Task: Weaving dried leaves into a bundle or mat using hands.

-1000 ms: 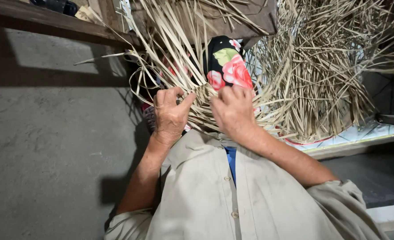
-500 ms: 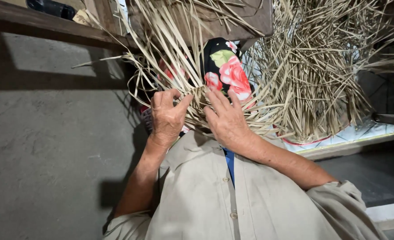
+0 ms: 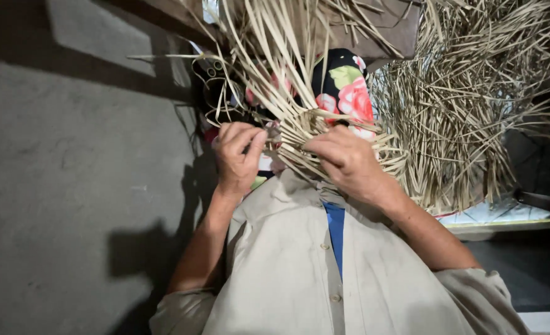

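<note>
I hold a partly woven piece of pale straw strips [image 3: 300, 133] in front of my chest. My left hand [image 3: 238, 155] pinches the strips at the weave's left edge between thumb and fingers. On the right side of the weave, my right hand [image 3: 346, 162] is curled over the strips and grips them. Long loose strip ends [image 3: 256, 43] fan upward from the woven part. Black cloth with pink flowers [image 3: 344, 87] lies just behind the weave.
A large heap of loose straw [image 3: 473, 105] spreads to the right. Grey concrete floor [image 3: 70, 205] fills the left. A dark wooden beam [image 3: 163, 15] crosses the top left. My beige shirt [image 3: 300, 273] fills the lower middle.
My right hand has gone from fingers spread flat on the weave to fingers curled on the strips. My left hand has shifted slightly and pinches the weave's edge.
</note>
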